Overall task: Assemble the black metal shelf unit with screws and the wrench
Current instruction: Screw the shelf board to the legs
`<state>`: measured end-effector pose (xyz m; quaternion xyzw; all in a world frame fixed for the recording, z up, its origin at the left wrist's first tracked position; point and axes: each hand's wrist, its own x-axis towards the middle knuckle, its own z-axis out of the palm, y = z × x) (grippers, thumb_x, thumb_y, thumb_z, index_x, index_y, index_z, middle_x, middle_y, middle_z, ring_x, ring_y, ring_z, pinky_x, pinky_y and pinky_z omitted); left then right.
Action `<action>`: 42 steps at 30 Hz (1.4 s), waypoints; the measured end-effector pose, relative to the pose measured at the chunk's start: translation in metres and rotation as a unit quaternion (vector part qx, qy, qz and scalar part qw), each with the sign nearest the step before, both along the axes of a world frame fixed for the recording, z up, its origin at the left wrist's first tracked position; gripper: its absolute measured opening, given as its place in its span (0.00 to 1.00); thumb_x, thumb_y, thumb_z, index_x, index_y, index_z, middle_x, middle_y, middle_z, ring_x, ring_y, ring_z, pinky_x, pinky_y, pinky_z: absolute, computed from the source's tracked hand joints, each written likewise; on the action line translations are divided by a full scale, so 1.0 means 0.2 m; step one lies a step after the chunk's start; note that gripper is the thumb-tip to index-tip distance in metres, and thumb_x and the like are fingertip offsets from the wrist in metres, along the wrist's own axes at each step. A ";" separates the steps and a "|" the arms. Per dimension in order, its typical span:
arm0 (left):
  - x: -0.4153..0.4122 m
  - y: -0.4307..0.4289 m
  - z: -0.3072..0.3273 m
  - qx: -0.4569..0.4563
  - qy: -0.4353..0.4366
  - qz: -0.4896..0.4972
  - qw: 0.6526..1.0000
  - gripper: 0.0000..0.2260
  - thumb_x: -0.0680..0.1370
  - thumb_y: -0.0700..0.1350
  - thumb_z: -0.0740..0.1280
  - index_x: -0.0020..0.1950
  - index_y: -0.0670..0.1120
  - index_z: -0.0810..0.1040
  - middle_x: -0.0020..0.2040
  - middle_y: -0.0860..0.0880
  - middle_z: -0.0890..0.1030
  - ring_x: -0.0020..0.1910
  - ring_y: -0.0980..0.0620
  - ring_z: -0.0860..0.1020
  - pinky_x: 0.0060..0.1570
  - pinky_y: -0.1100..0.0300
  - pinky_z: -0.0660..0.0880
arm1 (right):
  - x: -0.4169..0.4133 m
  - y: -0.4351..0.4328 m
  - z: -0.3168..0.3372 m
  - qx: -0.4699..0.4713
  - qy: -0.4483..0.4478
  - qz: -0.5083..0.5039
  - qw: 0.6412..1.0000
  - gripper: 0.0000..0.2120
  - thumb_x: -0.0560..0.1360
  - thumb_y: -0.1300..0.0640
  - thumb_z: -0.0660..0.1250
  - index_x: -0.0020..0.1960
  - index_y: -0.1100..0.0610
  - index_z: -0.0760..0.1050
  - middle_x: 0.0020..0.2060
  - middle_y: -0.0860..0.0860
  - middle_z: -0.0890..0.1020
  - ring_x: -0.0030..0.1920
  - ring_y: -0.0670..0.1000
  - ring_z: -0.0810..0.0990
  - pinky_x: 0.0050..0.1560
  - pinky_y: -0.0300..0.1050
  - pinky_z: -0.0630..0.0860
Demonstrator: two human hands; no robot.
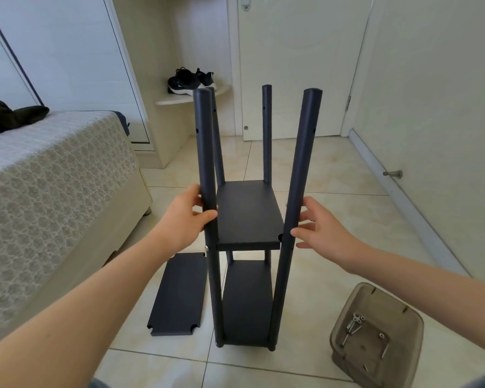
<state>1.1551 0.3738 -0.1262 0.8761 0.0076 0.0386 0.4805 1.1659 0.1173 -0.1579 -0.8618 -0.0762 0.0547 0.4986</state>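
The black metal shelf unit (248, 217) stands upright on the tiled floor, with four round posts and two fitted shelves, a middle one and a bottom one (247, 301). My left hand (189, 217) grips the near left post at the height of the middle shelf. My right hand (318, 228) has straight fingers touching the near right post beside a notch at that shelf's corner. A loose black shelf panel (179, 295) lies flat on the floor to the left of the unit. Several screws (354, 326) lie in a translucent brown container (375, 337) at the lower right.
A bed (48, 186) with a patterned cover fills the left side, a dark garment on it. Black shoes (189, 81) sit on a corner shelf behind. A white door (294, 65) and a wall with a door stopper (394, 174) bound the right.
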 end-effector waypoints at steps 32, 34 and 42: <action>-0.20 -0.16 -0.40 -0.135 0.317 0.088 0.934 0.25 0.82 0.59 0.61 0.61 0.37 0.75 0.50 0.43 0.86 0.47 0.47 0.86 0.49 0.54 0.82 | -0.07 0.09 0.00 -0.035 -0.047 0.075 0.995 0.11 0.81 0.56 0.63 0.61 0.46 0.70 0.57 0.45 0.80 0.54 0.46 0.80 0.54 0.41 0.79; -0.22 -0.30 -0.51 -0.190 0.329 0.058 0.923 0.26 0.83 0.59 0.59 0.72 0.40 0.71 0.62 0.45 0.82 0.59 0.47 0.81 0.59 0.55 0.78 | -0.07 0.09 0.01 -0.040 -0.053 0.081 0.995 0.11 0.81 0.56 0.64 0.62 0.48 0.71 0.57 0.46 0.80 0.54 0.45 0.80 0.54 0.40 0.78; -0.16 -0.48 -0.59 -0.455 0.261 0.213 0.824 0.17 0.83 0.55 0.62 0.66 0.45 0.76 0.67 0.47 0.77 0.73 0.46 0.70 0.77 0.48 0.60 | -0.06 0.05 0.01 -0.055 -0.055 0.068 0.995 0.13 0.81 0.55 0.64 0.65 0.53 0.70 0.59 0.47 0.79 0.58 0.48 0.79 0.57 0.41 0.77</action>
